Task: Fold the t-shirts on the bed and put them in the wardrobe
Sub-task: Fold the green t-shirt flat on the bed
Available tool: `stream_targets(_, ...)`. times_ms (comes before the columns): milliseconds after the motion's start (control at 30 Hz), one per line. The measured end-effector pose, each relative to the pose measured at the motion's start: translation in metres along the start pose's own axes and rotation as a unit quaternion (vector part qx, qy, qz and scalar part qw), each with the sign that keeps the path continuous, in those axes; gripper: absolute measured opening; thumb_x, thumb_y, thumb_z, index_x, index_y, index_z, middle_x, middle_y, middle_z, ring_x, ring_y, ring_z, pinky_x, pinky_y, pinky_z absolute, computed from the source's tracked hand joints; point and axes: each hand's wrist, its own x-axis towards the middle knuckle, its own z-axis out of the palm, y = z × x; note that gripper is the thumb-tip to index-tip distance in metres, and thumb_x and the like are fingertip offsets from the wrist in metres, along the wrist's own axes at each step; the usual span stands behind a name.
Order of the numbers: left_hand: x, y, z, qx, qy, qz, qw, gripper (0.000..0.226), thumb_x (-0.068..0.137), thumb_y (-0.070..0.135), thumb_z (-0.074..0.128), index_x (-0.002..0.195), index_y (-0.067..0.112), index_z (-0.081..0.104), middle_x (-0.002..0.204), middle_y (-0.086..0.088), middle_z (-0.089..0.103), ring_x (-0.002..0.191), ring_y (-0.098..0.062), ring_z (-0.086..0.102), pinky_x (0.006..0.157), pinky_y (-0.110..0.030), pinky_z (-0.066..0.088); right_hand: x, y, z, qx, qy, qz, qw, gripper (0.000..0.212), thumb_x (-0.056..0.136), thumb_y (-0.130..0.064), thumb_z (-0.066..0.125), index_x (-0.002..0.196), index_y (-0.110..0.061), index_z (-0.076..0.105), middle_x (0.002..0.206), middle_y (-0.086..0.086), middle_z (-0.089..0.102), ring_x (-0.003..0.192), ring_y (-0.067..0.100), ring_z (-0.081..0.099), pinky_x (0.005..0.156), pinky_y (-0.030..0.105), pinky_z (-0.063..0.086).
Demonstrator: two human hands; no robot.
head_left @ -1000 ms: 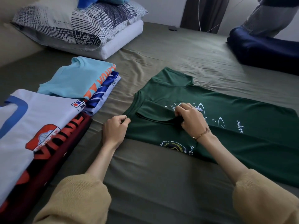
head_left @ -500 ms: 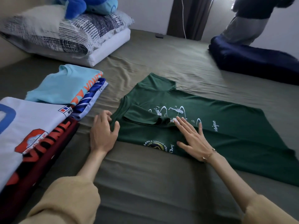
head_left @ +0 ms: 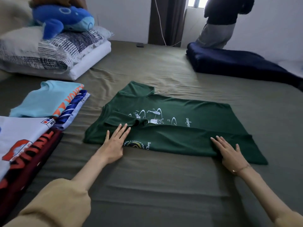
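Both palms flat, fingers straight: left hand (head_left: 114, 143) and right hand (head_left: 229, 152) press the green t-shirt (head_left: 188, 133), spread mid-bed (head_left: 147, 185) on olive sheet; folded shirts (head_left: 42, 102) lie left, pillows (head_left: 54, 51) beyond.

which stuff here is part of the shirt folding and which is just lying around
Part of the job:
green t-shirt, under left hand and right hand
folded t-shirts

Just lying about:
pillows
blue plush whale
navy blanket

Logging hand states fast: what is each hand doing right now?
Left hand: open, fingers straight, pressing flat on the green t-shirt.
Right hand: open, fingers straight, pressing flat on the same shirt's near edge.
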Motion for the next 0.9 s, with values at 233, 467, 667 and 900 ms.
stream_targets(233,0.014,0.025,0.003,0.092,0.024,-0.118,0.988,0.096,0.085,-0.013,0.045,0.144,0.010,-0.027,0.155,-0.004,-0.025,0.144,-0.023,-0.020,0.115,-0.054,0.005,-0.005,0.028,0.012,-0.009,-0.025,0.097,0.995,0.084,0.091,0.011,0.033,0.147,-0.025,-0.018,0.157,0.001,-0.017,0.145,0.021,-0.011,0.112,0.056,0.013)
stream_targets(467,0.003,0.025,-0.003,0.169,-0.062,-0.146,0.973,0.087,0.091,-0.007,0.044,0.146,0.007,-0.022,0.157,-0.007,-0.021,0.145,-0.025,-0.014,0.115,-0.048,0.014,-0.016,0.033,0.008,-0.028,-0.054,0.103,0.993,0.096,0.087,0.012,0.046,0.146,-0.026,-0.020,0.157,0.000,-0.018,0.145,0.032,-0.005,0.113,0.053,0.018)
stream_targets(667,-0.026,0.033,-0.005,0.176,-0.093,-0.154,0.968,0.088,0.090,-0.009,0.045,0.146,0.007,-0.021,0.157,-0.006,-0.021,0.146,-0.024,-0.013,0.115,-0.046,0.015,-0.046,0.033,0.008,-0.038,-0.078,0.110,0.990,0.099,0.088,0.001,0.055,0.146,-0.026,-0.021,0.157,0.000,-0.017,0.145,0.031,-0.003,0.112,0.052,0.020)
stream_targets(900,-0.080,0.047,-0.001,0.183,-0.107,-0.161,0.964,0.085,0.092,-0.006,0.043,0.147,0.008,-0.020,0.157,-0.006,-0.019,0.146,-0.024,-0.011,0.116,-0.045,0.015,-0.088,0.035,0.009,-0.015,-0.105,0.119,0.987,0.094,0.091,-0.002,0.053,0.147,-0.028,-0.017,0.157,-0.002,-0.015,0.145,0.031,-0.001,0.111,0.053,0.021)
